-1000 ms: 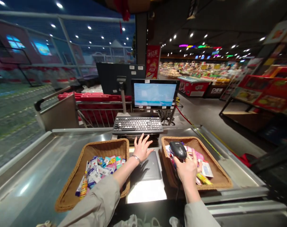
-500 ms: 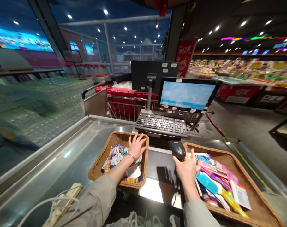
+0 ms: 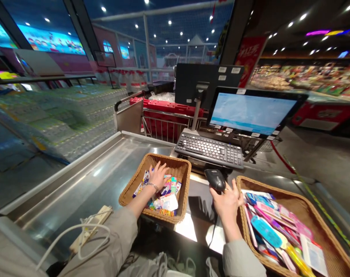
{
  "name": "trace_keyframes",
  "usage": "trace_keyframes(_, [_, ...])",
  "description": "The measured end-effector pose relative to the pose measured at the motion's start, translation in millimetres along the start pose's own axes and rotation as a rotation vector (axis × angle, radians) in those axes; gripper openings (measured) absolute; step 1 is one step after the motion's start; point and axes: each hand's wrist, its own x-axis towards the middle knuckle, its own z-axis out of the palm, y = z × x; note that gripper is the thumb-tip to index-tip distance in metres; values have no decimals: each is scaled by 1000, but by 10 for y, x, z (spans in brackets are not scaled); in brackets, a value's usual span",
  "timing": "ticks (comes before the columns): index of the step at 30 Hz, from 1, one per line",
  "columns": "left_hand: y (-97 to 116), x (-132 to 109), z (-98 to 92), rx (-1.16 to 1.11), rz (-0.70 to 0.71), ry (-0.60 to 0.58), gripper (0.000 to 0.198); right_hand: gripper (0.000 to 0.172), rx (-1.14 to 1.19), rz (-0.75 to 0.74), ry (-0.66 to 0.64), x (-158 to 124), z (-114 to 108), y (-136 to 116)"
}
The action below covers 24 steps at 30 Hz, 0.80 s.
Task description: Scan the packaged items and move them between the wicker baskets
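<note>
A wicker basket (image 3: pixel 123 197) of small colourful packets (image 3: pixel 169 202) stands on the metal counter. My left hand (image 3: pixel 158 175) is over the packets inside it, fingers spread, with nothing visible in its grasp; a bracelet circles the wrist. In my right hand (image 3: pixel 227 202) is a black barcode scanner (image 3: pixel 215 179), held upright between the two baskets, its cable hanging down. Just right of that hand, a larger wicker basket (image 3: pixel 330 227) holds packaged goods, among them a blue brush-like item (image 3: pixel 266 231) and a yellow one (image 3: pixel 298 261).
Beyond the baskets are a keyboard (image 3: pixel 209 149), a lit monitor (image 3: pixel 251 112) and a second screen's dark back (image 3: pixel 208 86). A power strip (image 3: pixel 91 227) with white cables lies at the left front. A metal cart (image 3: pixel 163 125) stands behind the counter (image 3: pixel 105 165).
My left hand has shifted left within the basket, uncovering more packets on its right side. The scanner remains in my right hand. The whole view has turned and tilted slightly.
</note>
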Motion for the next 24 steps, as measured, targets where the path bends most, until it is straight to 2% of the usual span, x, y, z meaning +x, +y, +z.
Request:
trace_keyframes(7, [-300,-89,0,-11,-49,-139,45,49,8,-22,-17,-57,67,-80])
trace_keyframes(15, [-570,-241,-55,23,2,-354,49,48,8,-68,-60,-107,184,-88])
trace_keyframes(19, [-681,-295,-58,65,25,-394,54,50,28,-78,-70,-111,205,-93])
trace_keyframes(24, [-835,-319,33,141,135,-395,53,49,18,-111,-74,-116,231,-93])
